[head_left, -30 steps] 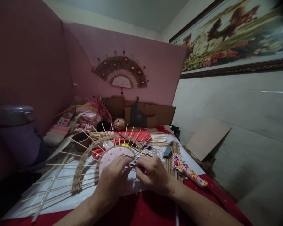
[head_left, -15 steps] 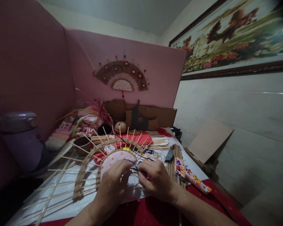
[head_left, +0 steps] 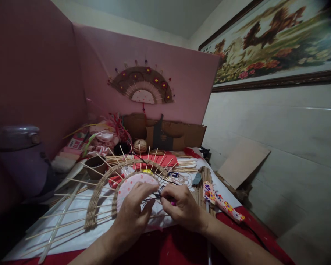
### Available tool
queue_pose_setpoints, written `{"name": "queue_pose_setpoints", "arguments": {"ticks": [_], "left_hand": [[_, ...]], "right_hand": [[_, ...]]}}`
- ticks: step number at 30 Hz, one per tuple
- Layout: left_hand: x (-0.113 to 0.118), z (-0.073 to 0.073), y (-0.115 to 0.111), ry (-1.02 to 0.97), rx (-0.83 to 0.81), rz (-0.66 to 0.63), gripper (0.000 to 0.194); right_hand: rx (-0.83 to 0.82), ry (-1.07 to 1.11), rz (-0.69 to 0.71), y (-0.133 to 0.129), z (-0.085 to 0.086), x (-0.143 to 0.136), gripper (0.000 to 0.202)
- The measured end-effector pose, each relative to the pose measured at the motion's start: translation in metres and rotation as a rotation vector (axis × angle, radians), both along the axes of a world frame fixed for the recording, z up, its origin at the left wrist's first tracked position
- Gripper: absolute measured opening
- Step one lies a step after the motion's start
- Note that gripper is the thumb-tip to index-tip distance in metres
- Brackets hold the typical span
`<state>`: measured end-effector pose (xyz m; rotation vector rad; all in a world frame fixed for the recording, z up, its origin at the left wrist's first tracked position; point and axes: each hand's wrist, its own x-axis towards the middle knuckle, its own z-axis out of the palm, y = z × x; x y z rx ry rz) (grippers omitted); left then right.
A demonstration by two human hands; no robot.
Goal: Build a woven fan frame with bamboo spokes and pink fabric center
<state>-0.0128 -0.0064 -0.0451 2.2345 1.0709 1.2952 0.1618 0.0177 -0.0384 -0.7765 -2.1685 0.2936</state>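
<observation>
Black yarn (head_left: 159, 192) lies in loose loops between my two hands, and a strand of it runs back over the fan frame. My right hand (head_left: 182, 206) is closed, pinching the yarn between thumb and forefinger. A small magenta piece (head_left: 173, 203) pokes out of that fist, its kind unclear. My left hand (head_left: 135, 208) has thumb and forefinger parted, with strands of yarn running into its curled fingers, which are partly hidden. Beneath and left of it rests a half-round fan frame of thin sticks and woven twine (head_left: 92, 209), with a pink dotted half-disc (head_left: 135, 184) at its centre.
A flowered glue gun (head_left: 226, 206) lies on corrugated cardboard strips (head_left: 205, 176) at right. Behind are a brown bowl (head_left: 95, 167), a twine ball (head_left: 140, 146) and red paper (head_left: 168, 159). A purple bottle (head_left: 19, 162) stands left. A finished fan (head_left: 143, 82) hangs on the pink wall.
My left thumb and forefinger have spread further apart, and the yarn loops between the hands have shifted. My right hand keeps its pinch. The view has moved slightly.
</observation>
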Motion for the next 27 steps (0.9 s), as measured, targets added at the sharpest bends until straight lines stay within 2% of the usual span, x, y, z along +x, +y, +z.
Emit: {"name": "queue_pose_setpoints", "arguments": {"ticks": [4, 7, 12, 20, 23, 27], "left_hand": [[0.002, 0.001, 0.005, -0.282, -0.352, -0.031, 0.020], [0.002, 0.001, 0.010, -0.419, -0.465, -0.044, 0.012], [0.002, -0.002, 0.012, -0.461, -0.496, -0.048, 0.018], [-0.001, 0.001, 0.009, -0.374, -0.523, -0.001, 0.015], [-0.002, 0.001, 0.008, -0.336, -0.525, 0.029, 0.020], [-0.002, -0.001, 0.006, -0.268, -0.497, 0.075, 0.022]], "right_hand": [[-0.169, 0.072, 0.019, -0.001, 0.002, -0.002, 0.013], [-0.271, 0.114, 0.034, 0.000, 0.000, -0.002, 0.012], [-0.457, 0.245, 0.089, 0.002, -0.002, -0.003, 0.013], [-0.756, 0.410, 0.233, 0.011, -0.006, -0.006, 0.029], [-0.808, 0.413, 0.289, 0.012, -0.007, -0.006, 0.034], [-0.818, 0.397, 0.265, 0.010, -0.005, -0.006, 0.036]]}}
